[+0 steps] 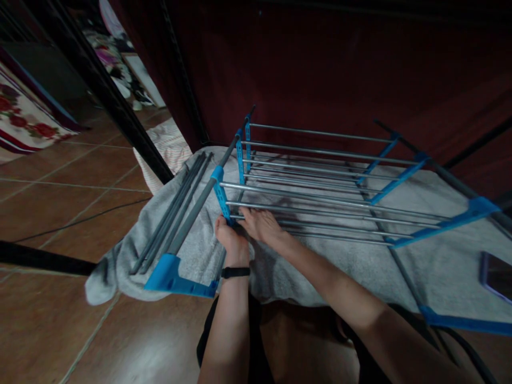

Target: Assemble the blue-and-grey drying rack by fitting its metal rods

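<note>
A rack of grey metal tubes (pixel 296 192) and blue plastic brackets lies on a grey towel. My left hand (pixel 231 236), with a dark band at its wrist, is closed around the lower end of the nearest upright blue bracket (pixel 222 197). Right beside it, my right hand (pixel 262 224) reaches among the lower rods, fingers closed at the left end of a thin metal rod (pixel 316 228) where it meets that bracket. My fingertips are partly hidden behind the rods and bracket. A blue corner piece (pixel 176 280) caps the thick side tube just left of my wrist.
Several loose grey tubes (pixel 176 208) lie on the towel (pixel 336 266) at the left. A phone (pixel 497 276) rests at the right edge. Black metal posts (pixel 116 106) and a dark red curtain (pixel 320 69) stand behind. A cable (pixel 80 220) crosses the tiled floor.
</note>
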Motion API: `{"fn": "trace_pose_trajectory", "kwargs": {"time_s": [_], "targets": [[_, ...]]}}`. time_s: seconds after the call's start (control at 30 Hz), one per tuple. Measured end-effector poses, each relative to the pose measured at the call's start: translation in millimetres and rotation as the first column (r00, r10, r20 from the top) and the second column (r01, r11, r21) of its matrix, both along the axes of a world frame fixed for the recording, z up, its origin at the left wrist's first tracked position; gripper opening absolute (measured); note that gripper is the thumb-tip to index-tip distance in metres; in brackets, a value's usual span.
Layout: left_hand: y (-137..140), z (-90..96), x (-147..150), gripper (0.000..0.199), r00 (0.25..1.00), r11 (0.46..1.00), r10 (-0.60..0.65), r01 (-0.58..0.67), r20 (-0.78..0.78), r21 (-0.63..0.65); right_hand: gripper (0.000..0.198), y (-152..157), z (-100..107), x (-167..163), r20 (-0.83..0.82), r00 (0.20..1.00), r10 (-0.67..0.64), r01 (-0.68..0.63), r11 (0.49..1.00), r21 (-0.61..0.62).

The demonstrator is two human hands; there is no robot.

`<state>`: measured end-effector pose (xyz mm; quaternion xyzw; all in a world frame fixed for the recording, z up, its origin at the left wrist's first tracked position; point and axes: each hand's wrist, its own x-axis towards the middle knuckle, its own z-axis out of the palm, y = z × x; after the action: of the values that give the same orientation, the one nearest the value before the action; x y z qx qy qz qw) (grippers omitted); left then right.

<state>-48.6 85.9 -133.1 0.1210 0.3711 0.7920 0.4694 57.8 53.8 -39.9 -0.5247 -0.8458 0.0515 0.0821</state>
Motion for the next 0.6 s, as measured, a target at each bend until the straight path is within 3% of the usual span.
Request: {"fn": "trace_pose_trajectory", "kwargs": {"time_s": [0.23,0.6], "targets": [[-1.1,5.0,4.9,0.010,0.995,0.992,0.103,-0.104,-0.014,-0.077,0.029,-17.1,-5.8,34.1,0.004,0.999,-0.054,0.053,0.998,0.046],[-2.0,6.3,5.3,0.015,0.989,0.988,0.114,-0.123,-0.089,-0.096,0.032,-13.7,-8.3,33.0,-0.030,0.998,-0.050,0.049,0.999,-0.014]]}}
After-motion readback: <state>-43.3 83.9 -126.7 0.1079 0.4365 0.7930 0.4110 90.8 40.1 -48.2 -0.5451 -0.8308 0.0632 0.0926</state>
